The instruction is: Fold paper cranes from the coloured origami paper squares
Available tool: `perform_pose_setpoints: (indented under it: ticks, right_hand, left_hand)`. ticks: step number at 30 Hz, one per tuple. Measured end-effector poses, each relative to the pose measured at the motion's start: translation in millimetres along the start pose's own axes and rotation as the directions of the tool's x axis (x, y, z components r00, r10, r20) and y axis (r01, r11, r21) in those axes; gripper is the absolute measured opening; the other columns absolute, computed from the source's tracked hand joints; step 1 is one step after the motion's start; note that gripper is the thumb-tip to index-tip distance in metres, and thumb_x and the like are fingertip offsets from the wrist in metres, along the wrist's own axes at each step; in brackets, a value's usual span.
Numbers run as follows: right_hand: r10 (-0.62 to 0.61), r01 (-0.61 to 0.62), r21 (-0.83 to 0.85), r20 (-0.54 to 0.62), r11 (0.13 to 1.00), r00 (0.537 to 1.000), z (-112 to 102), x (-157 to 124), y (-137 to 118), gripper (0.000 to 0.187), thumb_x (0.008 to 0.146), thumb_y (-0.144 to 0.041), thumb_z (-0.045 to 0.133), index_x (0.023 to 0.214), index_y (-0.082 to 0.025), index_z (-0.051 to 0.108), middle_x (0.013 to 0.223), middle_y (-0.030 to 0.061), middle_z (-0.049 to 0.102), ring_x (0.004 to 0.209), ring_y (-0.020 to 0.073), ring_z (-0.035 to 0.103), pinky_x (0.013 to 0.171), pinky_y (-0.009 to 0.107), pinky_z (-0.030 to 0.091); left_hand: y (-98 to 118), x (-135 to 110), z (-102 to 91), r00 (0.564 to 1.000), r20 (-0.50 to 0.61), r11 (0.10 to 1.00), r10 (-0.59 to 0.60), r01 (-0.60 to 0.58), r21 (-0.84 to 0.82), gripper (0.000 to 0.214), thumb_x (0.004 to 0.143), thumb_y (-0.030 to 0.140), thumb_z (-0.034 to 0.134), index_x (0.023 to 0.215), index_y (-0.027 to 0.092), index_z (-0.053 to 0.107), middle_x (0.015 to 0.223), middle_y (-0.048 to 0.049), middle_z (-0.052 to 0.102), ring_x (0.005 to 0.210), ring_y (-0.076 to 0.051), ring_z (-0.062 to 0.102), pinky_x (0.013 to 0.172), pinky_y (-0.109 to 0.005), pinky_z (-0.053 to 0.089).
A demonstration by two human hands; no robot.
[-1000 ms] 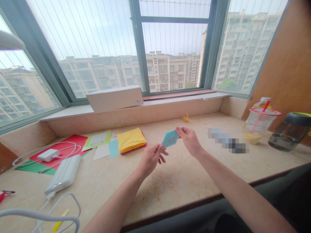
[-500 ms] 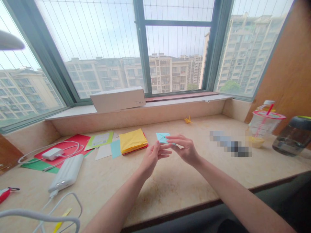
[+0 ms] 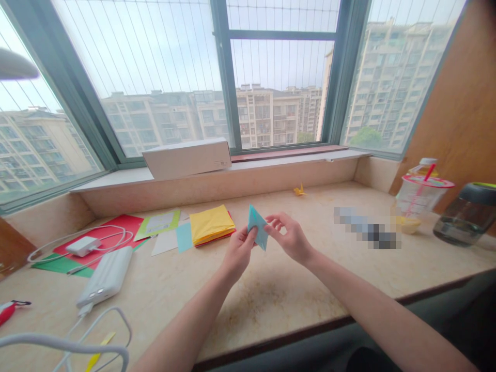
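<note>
A folded light-blue sheet of origami paper (image 3: 257, 219), now a narrow diamond with creases, is held above the counter. My left hand (image 3: 239, 249) grips its lower left side, thumb on the near face and fingers behind. At the paper's right corner, my right hand (image 3: 290, 236) pinches the edge between thumb and fingertips, the other fingers curled. Part of the paper is hidden by the left thumb. To the left lies a stack of yellow paper (image 3: 211, 223) with red sheets under it. Farther back stands a small yellow paper crane (image 3: 299, 190).
A white power bank (image 3: 105, 279), a charger (image 3: 83, 246) and looping cables occupy the left side, over red and green sheets. A plastic cup with a straw (image 3: 420, 201) and a dark bottle (image 3: 465, 217) stand at right. A white box (image 3: 188, 159) rests on the sill.
The blue paper has turned from lying wide to standing as an upright diamond. My right hand has gone from fingers stretched across it to a pinch at its right corner.
</note>
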State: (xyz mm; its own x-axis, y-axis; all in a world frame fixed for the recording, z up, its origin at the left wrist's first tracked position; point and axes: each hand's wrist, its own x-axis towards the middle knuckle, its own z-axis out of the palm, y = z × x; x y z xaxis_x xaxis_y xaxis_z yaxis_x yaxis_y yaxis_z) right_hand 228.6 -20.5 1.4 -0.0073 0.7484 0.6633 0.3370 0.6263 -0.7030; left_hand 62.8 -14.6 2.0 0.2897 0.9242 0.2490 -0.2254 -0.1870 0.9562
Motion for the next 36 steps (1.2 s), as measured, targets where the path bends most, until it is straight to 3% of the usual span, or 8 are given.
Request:
perform_pose_setpoints:
  ticks: [4,10,17,24,32,36]
  right_hand:
    - [0.053,-0.053,0.029,-0.001,0.998,0.999,2.9,-0.2,-0.3,0.014,0.085,-0.035,0.065,0.088,-0.021,0.067,0.079,0.0038,0.070,0.072,0.0186,0.063,0.069,0.033,0.048]
    - [0.130,-0.125,0.122,-0.035,0.985,0.991,4.7,-1.0,-1.5,0.019,0.084,-0.036,0.065,0.094,-0.020,0.066,0.080,0.0045,0.070,0.071,0.0180,0.062,0.066,0.031,0.047]
    - [0.167,-0.158,0.148,-0.046,0.976,0.985,3.7,1.3,2.5,0.027,0.083,-0.038,0.066,0.101,-0.019,0.063,0.081,0.0048,0.068,0.070,0.0174,0.062,0.064,0.030,0.049]
    - [0.165,-0.156,0.177,-0.041,0.972,0.985,3.9,2.0,1.2,0.028,0.082,-0.037,0.068,0.103,-0.019,0.062,0.082,0.0044,0.067,0.070,0.0166,0.061,0.063,0.030,0.050]
    - [0.113,-0.128,0.194,0.086,0.973,0.990,2.1,-4.8,-4.0,0.025,0.087,-0.040,0.062,0.103,-0.020,0.062,0.081,0.0028,0.065,0.072,0.0162,0.061,0.067,0.030,0.050]
    - [0.103,-0.125,0.166,0.131,0.978,0.986,1.1,-6.1,-6.3,0.029,0.091,-0.041,0.057,0.110,-0.020,0.063,0.081,0.0033,0.066,0.074,0.0169,0.063,0.068,0.031,0.050]
  left_hand:
    - [-3.9,1.8,-1.7,0.999,-0.008,0.997,0.045,-0.044,0.066,0.038,0.083,0.048,0.066,0.099,0.013,0.068,0.086,-0.0049,0.070,0.083,-0.017,0.064,0.081,-0.030,0.051]
    - [-0.7,1.3,-2.8,0.991,-0.115,0.996,0.072,-0.077,-0.035,0.055,0.080,0.038,0.072,0.124,0.021,0.044,0.079,0.0004,0.068,0.073,-0.015,0.064,0.074,-0.029,0.052]
    - [4.0,-2.1,0.9,0.983,-0.135,0.992,0.128,-0.128,0.009,0.039,0.081,0.037,0.070,0.106,0.021,0.045,0.074,0.0003,0.070,0.068,-0.015,0.066,0.068,-0.028,0.052]
    - [3.6,-2.2,1.0,0.983,-0.115,0.989,0.145,-0.141,0.048,0.035,0.081,0.038,0.070,0.103,0.020,0.049,0.083,-0.0025,0.072,0.072,-0.017,0.068,0.069,-0.028,0.053]
    - [0.8,-1.2,-2.0,0.981,-0.140,0.991,0.136,-0.134,0.026,0.039,0.080,0.037,0.071,0.107,0.020,0.047,0.086,-0.0028,0.070,0.072,-0.016,0.068,0.070,-0.029,0.054]
    - [0.7,-0.2,-2.5,0.972,-0.162,0.985,0.170,-0.163,0.054,0.033,0.081,0.036,0.070,0.099,0.020,0.048,0.093,-0.0021,0.065,0.073,-0.014,0.067,0.066,-0.027,0.054]
